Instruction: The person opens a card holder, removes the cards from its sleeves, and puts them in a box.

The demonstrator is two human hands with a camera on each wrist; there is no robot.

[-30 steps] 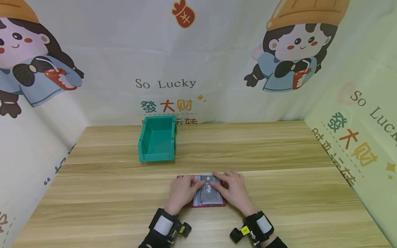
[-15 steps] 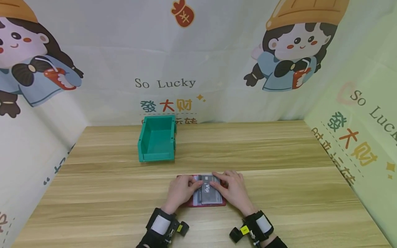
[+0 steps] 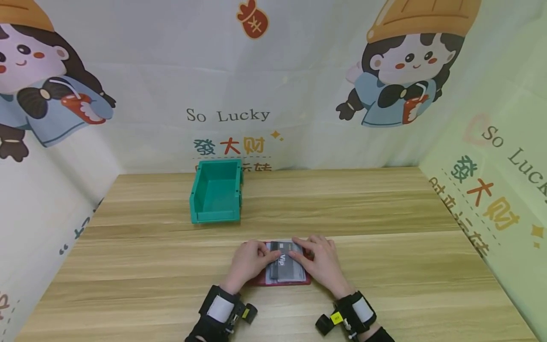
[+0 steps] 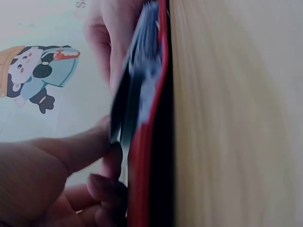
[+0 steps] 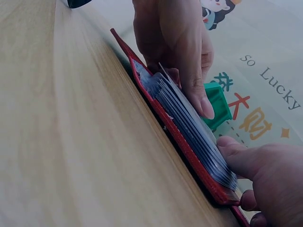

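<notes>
My left hand (image 3: 249, 262) lies on the left half of the open red card holder (image 3: 282, 282), which sits flat on the wooden table (image 3: 384, 213) right under my fingers. My left thumb (image 4: 80, 146) presses against the edge of a dark card (image 3: 279, 259) printed with "VIP", and in the left wrist view my other fingers curl in below it at the holder's red edge, so the card looks pinched between thumb and fingers. The card sits on top of the clear plastic sleeves (image 5: 189, 118) stacked inside the holder, its near end under my fingertips and its far end reaching toward the top edge of the holder.

My right hand (image 3: 321, 265) rests on the right half of the holder, fingers stretched out fairly straight and pressing down on the sleeves; my index fingertip touches the right side of the card. In the right wrist view my thumb (image 5: 239, 158) lies on the near end of the sleeve stack, just above the red cover. I cannot tell whether this hand actually grips the card or only holds it down.

Beyond my fingertips, well apart and a little to the left, stands a green plastic bin (image 3: 216, 192), open side up. Both wrists carry black straps with small cameras (image 3: 326, 324).
</notes>
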